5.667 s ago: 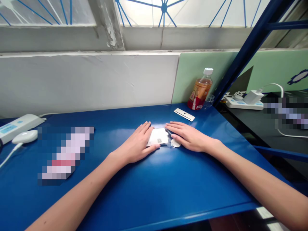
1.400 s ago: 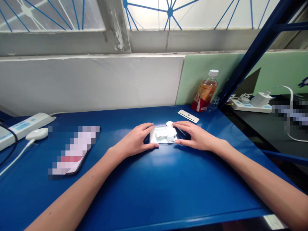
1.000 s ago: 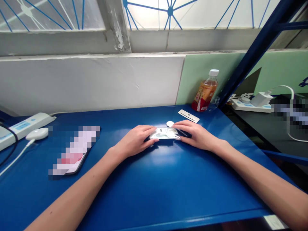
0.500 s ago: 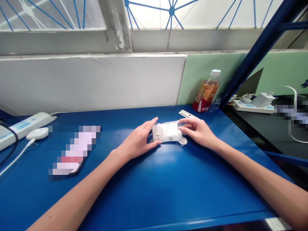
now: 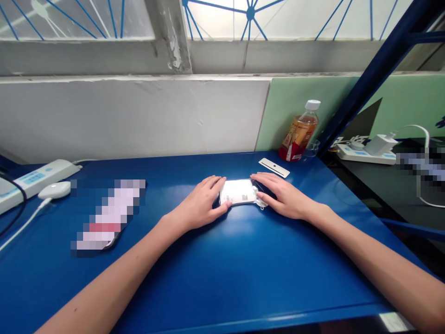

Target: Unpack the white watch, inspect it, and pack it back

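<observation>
A small white package (image 5: 237,191) in a clear plastic wrapper, with printing on its face, lies on the blue table. My left hand (image 5: 205,203) grips its left end, fingers along the far edge and thumb on the near edge. Around the right end is my right hand (image 5: 283,195), with fingers on the far corner and thumb at the near corner. A small whitish tag with a ring (image 5: 262,203) pokes out beside that thumb. My right fingers partly hide the wrapper's right end.
Behind my right hand lies a flat white strip with a dark slot (image 5: 274,168). A drink bottle (image 5: 299,134) leans near the back right corner by a blue post (image 5: 361,79). To the left are a blurred-out phone (image 5: 111,215), a white charger (image 5: 54,190) and a power strip (image 5: 38,181).
The package has come down from a slightly tilted pose to lie flatter on the table. My right hand has moved a little, its fingers now stretched over the right end.
</observation>
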Demonstrator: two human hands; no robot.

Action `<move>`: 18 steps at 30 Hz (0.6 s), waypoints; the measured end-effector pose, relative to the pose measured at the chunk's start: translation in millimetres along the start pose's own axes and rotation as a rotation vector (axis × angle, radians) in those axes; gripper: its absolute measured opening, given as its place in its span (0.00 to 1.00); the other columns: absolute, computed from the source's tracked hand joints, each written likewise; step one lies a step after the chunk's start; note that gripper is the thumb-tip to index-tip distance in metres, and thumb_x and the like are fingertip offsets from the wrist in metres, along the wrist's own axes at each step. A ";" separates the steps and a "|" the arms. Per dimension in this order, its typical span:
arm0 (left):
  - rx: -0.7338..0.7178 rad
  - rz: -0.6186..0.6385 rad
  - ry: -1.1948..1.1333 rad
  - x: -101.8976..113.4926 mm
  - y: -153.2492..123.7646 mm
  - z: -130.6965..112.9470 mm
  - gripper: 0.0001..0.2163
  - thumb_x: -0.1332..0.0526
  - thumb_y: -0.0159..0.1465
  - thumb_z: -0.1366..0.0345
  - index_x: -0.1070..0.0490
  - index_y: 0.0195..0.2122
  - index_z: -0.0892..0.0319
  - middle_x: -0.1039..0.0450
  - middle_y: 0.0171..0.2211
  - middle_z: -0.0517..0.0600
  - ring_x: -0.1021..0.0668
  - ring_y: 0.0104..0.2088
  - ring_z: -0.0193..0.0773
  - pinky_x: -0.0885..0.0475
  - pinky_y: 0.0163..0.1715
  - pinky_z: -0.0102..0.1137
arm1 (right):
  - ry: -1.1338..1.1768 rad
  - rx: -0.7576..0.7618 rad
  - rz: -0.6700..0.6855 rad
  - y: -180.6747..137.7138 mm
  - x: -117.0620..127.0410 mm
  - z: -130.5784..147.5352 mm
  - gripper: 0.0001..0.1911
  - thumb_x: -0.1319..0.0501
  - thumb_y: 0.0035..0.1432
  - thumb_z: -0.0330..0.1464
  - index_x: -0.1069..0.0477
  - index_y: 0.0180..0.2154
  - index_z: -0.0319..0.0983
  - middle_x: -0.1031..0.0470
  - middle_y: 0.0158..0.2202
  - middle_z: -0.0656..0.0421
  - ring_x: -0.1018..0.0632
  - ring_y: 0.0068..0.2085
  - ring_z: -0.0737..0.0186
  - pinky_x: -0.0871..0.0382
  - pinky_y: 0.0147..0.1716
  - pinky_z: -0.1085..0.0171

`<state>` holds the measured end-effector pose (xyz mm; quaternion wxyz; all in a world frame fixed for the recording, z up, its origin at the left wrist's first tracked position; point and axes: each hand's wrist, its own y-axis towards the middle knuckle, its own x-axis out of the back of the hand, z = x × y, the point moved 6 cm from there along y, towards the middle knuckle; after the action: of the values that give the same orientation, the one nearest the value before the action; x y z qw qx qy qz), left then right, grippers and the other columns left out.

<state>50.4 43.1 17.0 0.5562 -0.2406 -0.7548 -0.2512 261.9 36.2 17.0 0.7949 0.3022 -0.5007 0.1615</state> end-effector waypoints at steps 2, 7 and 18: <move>-0.017 0.004 0.001 1.0 -0.1 0.8 0.33 0.47 0.68 0.47 0.46 0.67 0.65 0.43 0.66 0.64 0.40 0.66 0.56 0.41 0.63 0.47 | 0.015 0.023 0.053 -0.1 -1.7 1.6 0.28 0.46 0.67 0.43 0.38 0.63 0.36 0.33 0.61 0.44 0.32 0.63 0.45 0.36 0.61 0.45; -0.050 0.008 -0.005 4.9 -0.6 1.4 0.35 0.44 0.66 0.45 0.45 0.67 0.64 0.43 0.66 0.64 0.39 0.66 0.56 0.41 0.63 0.47 | 0.044 -0.008 0.065 -0.7 -1.7 -1.4 0.33 0.42 0.63 0.47 0.39 0.63 0.37 0.33 0.61 0.43 0.31 0.61 0.43 0.34 0.59 0.44; -0.003 0.018 -0.018 0.9 1.1 0.7 0.32 0.46 0.68 0.48 0.44 0.66 0.65 0.42 0.66 0.64 0.40 0.66 0.57 0.40 0.62 0.48 | 0.056 -0.028 0.059 0.4 -0.4 1.3 0.33 0.39 0.60 0.49 0.36 0.59 0.36 0.32 0.58 0.42 0.30 0.59 0.43 0.33 0.57 0.45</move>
<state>50.3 44.4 17.8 0.5514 -0.2504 -0.7571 -0.2451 260.6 35.7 17.1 0.8076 0.2713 -0.4893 0.1863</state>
